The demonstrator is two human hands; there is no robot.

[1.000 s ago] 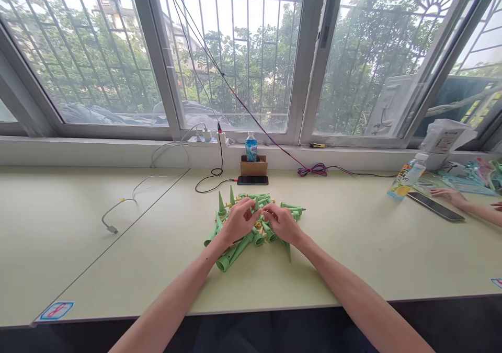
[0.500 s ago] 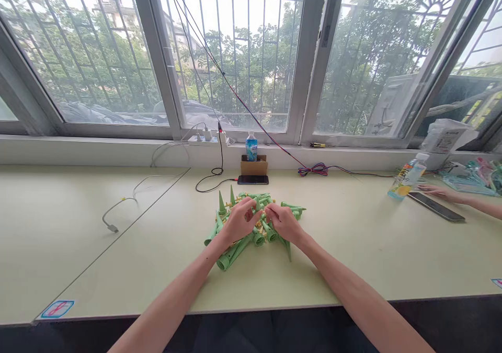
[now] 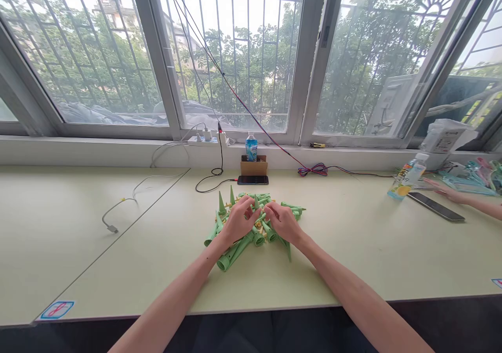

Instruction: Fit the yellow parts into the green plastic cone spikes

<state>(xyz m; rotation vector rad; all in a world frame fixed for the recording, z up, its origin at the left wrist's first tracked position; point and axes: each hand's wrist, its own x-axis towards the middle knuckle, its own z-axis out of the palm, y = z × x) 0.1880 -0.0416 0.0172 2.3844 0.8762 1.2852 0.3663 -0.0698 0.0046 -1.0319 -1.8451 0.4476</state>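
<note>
My left hand (image 3: pixel 240 219) curls its thumb and fingers around a green pointed plastic cone (image 3: pixel 257 202), tip upward. Close on its right, my right hand (image 3: pixel 286 223) has its fingers bent and pressed together above the heap; whatever lies between those fingertips is too small and hidden to make out. Beneath both hands spreads a heap of green hollow cone-shaped plastic pieces (image 3: pixel 240 251) with small yellow parts (image 3: pixel 263 231) among them. Two green cones (image 3: pixel 221 204) stand upright at the heap's left, and several pieces (image 3: pixel 294 209) lie at its right.
Beyond the heap lie a phone (image 3: pixel 253 180) on a cable, a small cardboard box (image 3: pixel 254 168) and a blue-labelled bottle (image 3: pixel 251 146). At right are another bottle (image 3: pixel 408 178), a second phone (image 3: pixel 436 207) and another person's hand (image 3: pixel 447 191). A white cable (image 3: pixel 135 198) lies at left.
My fingers have shifted slightly over the heap, and the green cone in my left hand leans a little left. The other person's hand has drawn slightly right.
</note>
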